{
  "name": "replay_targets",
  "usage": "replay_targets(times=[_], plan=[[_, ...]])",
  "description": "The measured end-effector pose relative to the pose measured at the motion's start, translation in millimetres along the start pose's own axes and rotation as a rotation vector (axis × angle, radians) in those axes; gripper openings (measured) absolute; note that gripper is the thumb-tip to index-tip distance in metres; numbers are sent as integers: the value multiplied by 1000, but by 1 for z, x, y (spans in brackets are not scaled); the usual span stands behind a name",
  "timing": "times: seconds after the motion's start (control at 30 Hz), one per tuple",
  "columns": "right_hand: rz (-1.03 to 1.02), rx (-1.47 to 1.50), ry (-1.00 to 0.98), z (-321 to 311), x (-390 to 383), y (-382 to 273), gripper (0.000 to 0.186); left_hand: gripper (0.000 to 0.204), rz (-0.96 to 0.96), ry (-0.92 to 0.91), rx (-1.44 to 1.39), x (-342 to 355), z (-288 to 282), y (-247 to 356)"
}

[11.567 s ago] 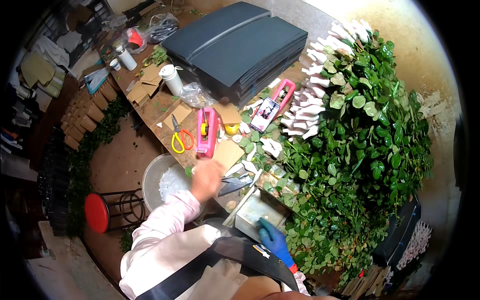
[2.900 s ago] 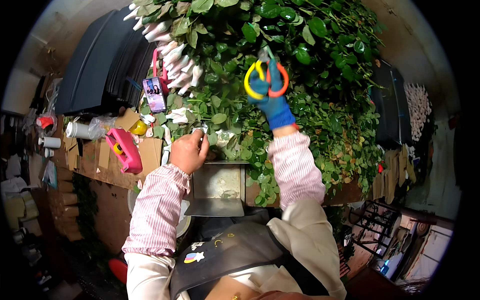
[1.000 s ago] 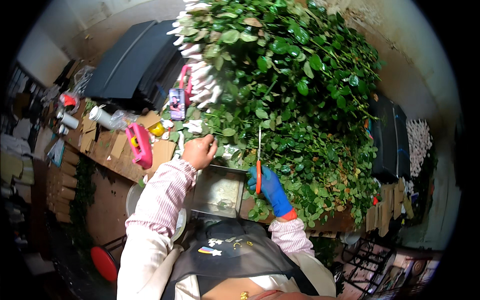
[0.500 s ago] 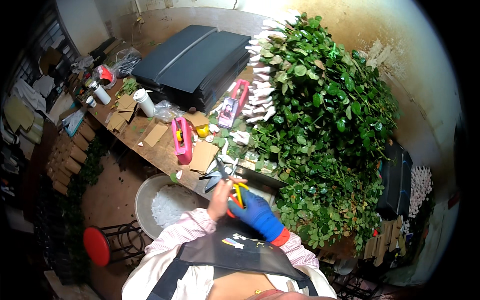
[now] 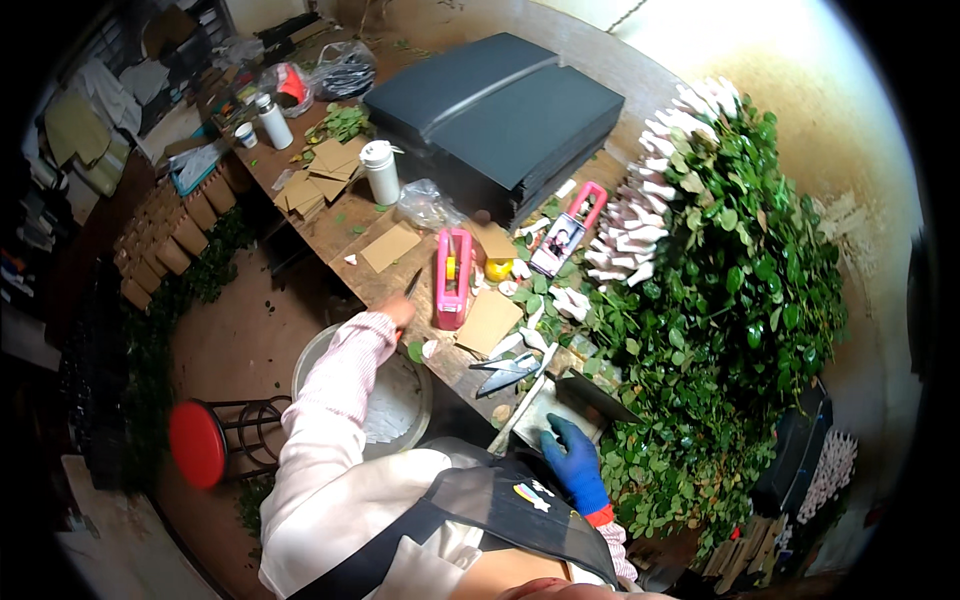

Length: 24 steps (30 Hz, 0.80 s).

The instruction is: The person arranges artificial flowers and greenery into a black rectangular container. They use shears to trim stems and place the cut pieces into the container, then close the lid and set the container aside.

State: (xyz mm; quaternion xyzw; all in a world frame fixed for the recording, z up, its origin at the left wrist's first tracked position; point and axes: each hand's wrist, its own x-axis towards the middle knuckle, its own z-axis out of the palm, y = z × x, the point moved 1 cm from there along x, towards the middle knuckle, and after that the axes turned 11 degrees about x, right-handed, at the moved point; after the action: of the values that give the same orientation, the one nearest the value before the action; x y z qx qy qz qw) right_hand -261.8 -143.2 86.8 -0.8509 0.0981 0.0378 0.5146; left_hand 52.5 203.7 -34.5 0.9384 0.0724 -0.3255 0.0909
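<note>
Left grip clasps scissors, pink tape dispenser to its right, gloved right grip released, over metal tray.

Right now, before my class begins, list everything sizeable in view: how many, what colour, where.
table: one, brown, centre
scissors: one, dark-bladed, at the table edge
metal tray: one, grey, front of table
leafy stems: many, green, right side
white wraps: many, white, stems' left edge
stacked sheets: many, dark grey, table back
tape dispenser: at least one, pink, mid-table
phone: one, lit screen, beside the white wraps
cardboard pieces: several, tan, on the table
bottles: two, white, table's left side
tub: one, translucent, below the table edge
stool: one, red-seated, lower left
dark bundle: one, black, far right
left hand: one, bare, around the scissors
right hand: one, blue-gloved, at the metal tray
</note>
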Motion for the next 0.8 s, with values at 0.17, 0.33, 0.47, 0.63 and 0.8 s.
replay_targets(times=[0.17,0.33,0.47,0.63,0.8], plan=[[81,54,18,4,3,-6,41,67,-86,286,114,33,-7,18],[69,13,52,7,0,-8,36,46,126,647,-80,44,-39,-10],[6,-14,54,9,1,-8,34,43,22,1100,-469,108,-60,-87],[24,-55,15,7,7,-17,31,57,-367,1162,-915,217,-106,-199],[60,-166,-64,-1,16,-23,35,76,-467,600,-1553,271,-132,-249]])
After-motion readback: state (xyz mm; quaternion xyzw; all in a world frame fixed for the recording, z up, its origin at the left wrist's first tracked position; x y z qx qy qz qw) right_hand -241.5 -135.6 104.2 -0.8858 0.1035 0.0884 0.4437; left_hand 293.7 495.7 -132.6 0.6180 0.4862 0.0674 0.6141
